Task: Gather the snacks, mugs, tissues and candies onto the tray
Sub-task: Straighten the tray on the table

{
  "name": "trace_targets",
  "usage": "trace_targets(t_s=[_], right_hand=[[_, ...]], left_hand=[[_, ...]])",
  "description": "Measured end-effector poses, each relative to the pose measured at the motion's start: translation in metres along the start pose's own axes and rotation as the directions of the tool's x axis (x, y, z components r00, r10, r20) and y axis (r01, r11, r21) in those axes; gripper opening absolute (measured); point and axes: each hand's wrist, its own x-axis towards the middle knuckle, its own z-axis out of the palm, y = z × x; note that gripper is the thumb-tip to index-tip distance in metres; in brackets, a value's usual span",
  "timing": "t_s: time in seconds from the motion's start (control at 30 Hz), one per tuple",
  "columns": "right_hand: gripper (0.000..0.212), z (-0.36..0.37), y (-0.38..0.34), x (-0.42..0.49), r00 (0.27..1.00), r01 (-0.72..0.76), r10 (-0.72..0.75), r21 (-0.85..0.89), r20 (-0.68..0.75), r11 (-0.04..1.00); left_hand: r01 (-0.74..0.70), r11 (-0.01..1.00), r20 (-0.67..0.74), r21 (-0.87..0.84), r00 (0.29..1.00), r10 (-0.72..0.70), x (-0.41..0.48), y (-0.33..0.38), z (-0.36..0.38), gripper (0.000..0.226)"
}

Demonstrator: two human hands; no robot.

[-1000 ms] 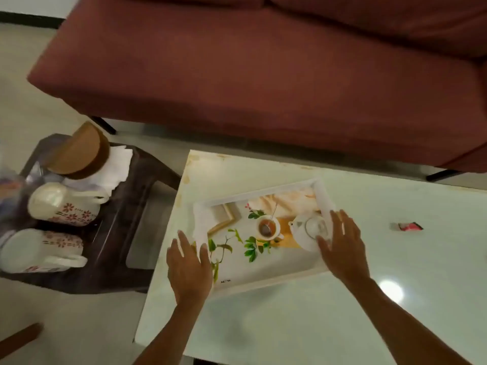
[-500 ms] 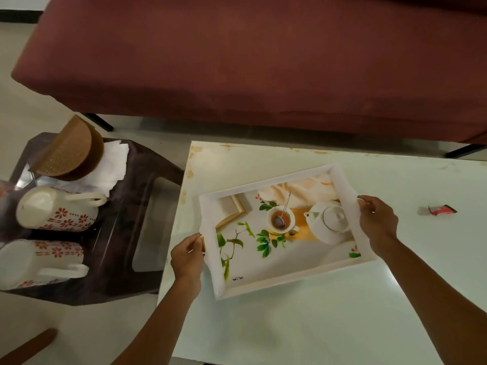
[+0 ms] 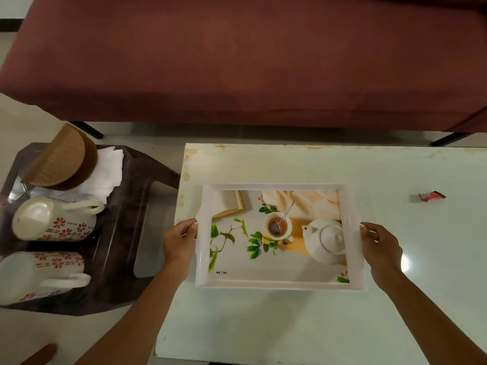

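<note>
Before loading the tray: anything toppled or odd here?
Yes: on the dark side table, the far mug and near mug lie on their sides, and a brown round container leans tilted on the tissues. The white table's far-left corner has brownish stains.

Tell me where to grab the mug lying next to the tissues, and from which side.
Take the mug by its handle. It lies on its side on the dark stool, with the handle loop sticking out toward the tissues and nothing covering it. Come down from above on that side and hook the loop.
</note>
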Motion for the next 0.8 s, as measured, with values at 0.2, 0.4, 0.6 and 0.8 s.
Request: trace_targets(t_s=[0.2, 0.4, 0.6, 0.8], right_hand=[[0.022, 0.001, 0.011, -0.005, 1.0, -0.012, 0.012, 0.0, -0.01, 1.0], [0.031, -0.005, 0.011, -0.019, 0.988, 0.142, -0.147, -0.115, -0.041, 0.983], [0.049, -0.013, -0.019, -0.074, 0.901, 0.43, -0.426, -0.288, 0.08, 0.856], [0.055, -0.006, -0.08, -0.155, 0.759, 0.651, -0.585, -0.326, 0.285, 0.686]], left_hand=[[-0.018, 0.999, 0.023, 0.042, 1.0, 0.017, 0.006, -0.011, 0.003, 0.022], [0.054, 0.998, 0.091, 0.01, 0.994, -0.055, -0.005, -0.004, -0.006, 0.032], [0.039, 0.997, 0.088, -0.069, 0.996, -0.032, -0.08, 0.011, -0.051, 0.033], [-0.196, 0.981, 0.027, 0.002, 0.98, 0.196, -0.184, 0.043, -0.112, 0.017]])
